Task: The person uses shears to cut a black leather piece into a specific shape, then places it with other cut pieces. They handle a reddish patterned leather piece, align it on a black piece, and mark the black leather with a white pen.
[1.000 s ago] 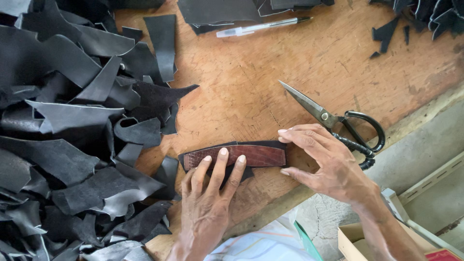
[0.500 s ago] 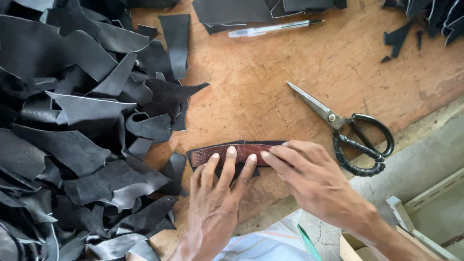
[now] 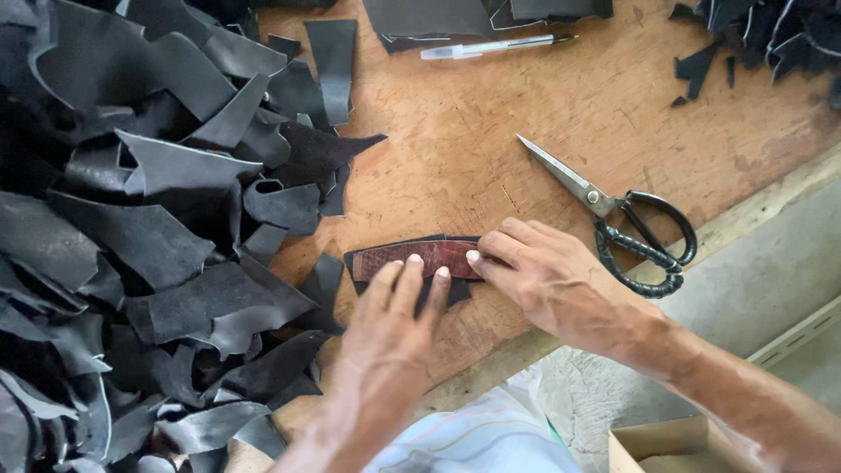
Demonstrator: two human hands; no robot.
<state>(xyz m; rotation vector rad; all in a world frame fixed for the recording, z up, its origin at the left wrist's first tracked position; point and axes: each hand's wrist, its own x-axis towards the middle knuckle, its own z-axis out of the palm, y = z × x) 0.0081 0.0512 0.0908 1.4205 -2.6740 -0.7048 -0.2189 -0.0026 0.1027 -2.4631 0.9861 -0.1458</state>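
Both hands lie flat with fingers stretched, gripping nothing: the left hand (image 3: 390, 328) and the right hand (image 3: 547, 276) press a reddish-brown strip (image 3: 420, 259) onto a black piece (image 3: 438, 293) near the worktop (image 3: 491, 131) edge. Scissors (image 3: 626, 223) lie just right of them, a pile of black scraps (image 3: 131, 236) on the left, a pen (image 3: 491, 46) far.

Bare worktop (image 3: 491, 131) open between the black leather scrap heap (image 3: 131, 219) on the left and the scissors (image 3: 613, 219) on the right. Heap crowds the whole left side, its edge touching the brown strip (image 3: 420, 260). Pen (image 3: 491, 45) and dark scraps (image 3: 753, 44) line the far edge. Near edge close behind both hands (image 3: 526, 271).
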